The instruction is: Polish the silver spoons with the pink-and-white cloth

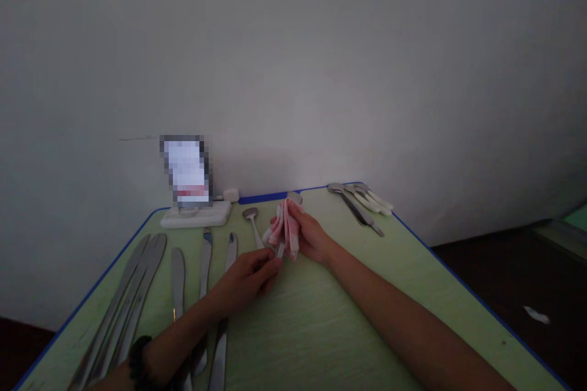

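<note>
Over the far middle of the table, my left hand is closed on the handle end of a metal spoon. My right hand grips a pink and white cloth folded around the same spoon. The spoon's head shows above the cloth and part of its handle below; the middle is covered. Just left of the cloth lies another metal spoon, its lower handle hidden behind my left hand. Several table knives lie on the left side, partly under my left forearm.
A phone stands on a white base at the back left, near a white plug-like block. Spoons, some with white handles, lie at the back right. The green table has a blue edge and meets the wall.
</note>
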`<state>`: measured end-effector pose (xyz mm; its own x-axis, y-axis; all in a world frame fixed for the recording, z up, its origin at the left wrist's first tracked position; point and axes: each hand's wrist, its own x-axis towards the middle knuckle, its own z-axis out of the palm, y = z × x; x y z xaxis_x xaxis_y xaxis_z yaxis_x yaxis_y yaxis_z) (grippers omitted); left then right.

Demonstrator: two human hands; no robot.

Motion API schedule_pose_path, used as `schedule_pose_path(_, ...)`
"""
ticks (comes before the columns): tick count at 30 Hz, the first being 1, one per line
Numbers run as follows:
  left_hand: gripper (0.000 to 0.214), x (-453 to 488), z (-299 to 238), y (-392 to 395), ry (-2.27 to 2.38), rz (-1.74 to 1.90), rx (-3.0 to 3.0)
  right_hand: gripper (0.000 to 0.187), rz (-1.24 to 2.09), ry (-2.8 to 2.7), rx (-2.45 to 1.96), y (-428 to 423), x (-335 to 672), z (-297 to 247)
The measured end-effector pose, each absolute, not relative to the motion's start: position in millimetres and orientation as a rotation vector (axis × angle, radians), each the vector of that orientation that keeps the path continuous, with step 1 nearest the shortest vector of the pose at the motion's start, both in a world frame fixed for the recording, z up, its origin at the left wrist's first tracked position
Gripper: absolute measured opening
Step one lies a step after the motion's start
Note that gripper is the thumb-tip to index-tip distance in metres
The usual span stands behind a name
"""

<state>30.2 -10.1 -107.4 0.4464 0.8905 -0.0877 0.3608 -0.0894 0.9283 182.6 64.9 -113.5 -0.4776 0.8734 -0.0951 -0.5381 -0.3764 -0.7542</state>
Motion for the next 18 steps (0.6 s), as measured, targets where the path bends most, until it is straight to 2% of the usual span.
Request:
schedule_pose_path(6,0.039,30.1,-105.4,-9.0,1.104,0.675,1.493,0.032,1.904,-0.751,-0.607,66.2,181.6,-114.1)
schedule_pose_path(13,0.036,28.5,-107.7,-4.8,1.05,0.8,1.283,0.045,2.02,-0.811,-0.578,67.1,184.3,-115.8)
schedule_pose_path(18,0.042,29.9,-109.8,-4.2,1.045,0.802,1.297,0.043,1.982,-0.816,-0.59,67.0,183.8,-116.6)
